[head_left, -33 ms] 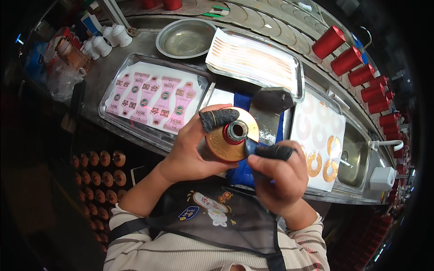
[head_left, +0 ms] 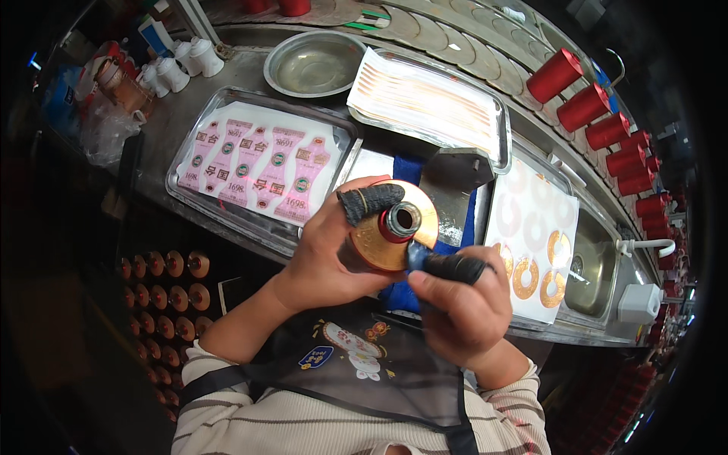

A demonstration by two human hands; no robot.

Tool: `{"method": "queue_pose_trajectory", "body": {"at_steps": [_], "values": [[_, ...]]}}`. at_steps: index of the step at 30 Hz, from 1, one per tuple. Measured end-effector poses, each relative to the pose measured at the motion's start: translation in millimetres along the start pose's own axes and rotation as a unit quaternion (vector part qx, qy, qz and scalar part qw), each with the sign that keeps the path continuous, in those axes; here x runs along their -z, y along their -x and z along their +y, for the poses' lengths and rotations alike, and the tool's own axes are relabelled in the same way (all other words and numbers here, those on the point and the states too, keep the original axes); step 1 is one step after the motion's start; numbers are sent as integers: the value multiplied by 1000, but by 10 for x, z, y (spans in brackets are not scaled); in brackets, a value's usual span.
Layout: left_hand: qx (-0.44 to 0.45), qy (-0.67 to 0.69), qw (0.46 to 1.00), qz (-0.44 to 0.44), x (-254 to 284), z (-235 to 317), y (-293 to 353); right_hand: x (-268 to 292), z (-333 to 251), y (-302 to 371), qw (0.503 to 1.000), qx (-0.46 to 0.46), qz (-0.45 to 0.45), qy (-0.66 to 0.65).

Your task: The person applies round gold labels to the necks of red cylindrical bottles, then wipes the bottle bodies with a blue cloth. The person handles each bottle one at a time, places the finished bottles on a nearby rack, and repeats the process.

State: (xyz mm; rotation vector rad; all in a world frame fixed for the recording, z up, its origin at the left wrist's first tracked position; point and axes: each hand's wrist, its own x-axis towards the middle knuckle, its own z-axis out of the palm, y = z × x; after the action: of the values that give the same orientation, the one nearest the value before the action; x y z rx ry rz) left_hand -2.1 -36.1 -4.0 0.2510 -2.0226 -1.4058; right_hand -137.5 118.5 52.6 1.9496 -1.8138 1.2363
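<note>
A red bottle with a gold ring-shaped label on its shoulder is held up in front of my apron, its open mouth tipped toward me. My left hand is wrapped round its side, and the index finger, in a black finger cot, lies across the gold ring. My right hand is closed, a black cot on its index finger too. In it is a small dark-blue flat tool, perhaps a scraper, whose tip touches the ring's lower right edge. Most of the tool is hidden by the fingers.
A tray of pink labels lies left, a white sheet with gold C-shaped labels right. Beyond are a tray of gold strips and a metal bowl. Red bottles line the far right, near a sink.
The bottle has shifted slightly right. The tool's tip in my right hand has slid a little down along the edge of the gold ring.
</note>
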Motion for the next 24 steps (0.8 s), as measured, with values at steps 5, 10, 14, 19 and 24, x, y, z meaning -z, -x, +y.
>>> {"method": "queue_pose_trajectory", "body": {"at_steps": [5, 10, 14, 19, 24], "values": [[-39, -55, 993, 96, -211, -31, 46, -22, 18, -92, 985, 72, -64, -143], [-54, -89, 988, 116, -232, 24, -2, 64, 214, -217, 996, 7, -35, -77], [6, -17, 988, 154, -365, -72, 68, -46, 106, -163, 988, 46, -58, -134], [-56, -106, 978, 169, -371, -24, 41, 2, 83, -162, 996, -5, -4, -87], [-99, -150, 962, 208, -437, -153, 40, -42, 17, -126, 995, -19, 16, -96]]}}
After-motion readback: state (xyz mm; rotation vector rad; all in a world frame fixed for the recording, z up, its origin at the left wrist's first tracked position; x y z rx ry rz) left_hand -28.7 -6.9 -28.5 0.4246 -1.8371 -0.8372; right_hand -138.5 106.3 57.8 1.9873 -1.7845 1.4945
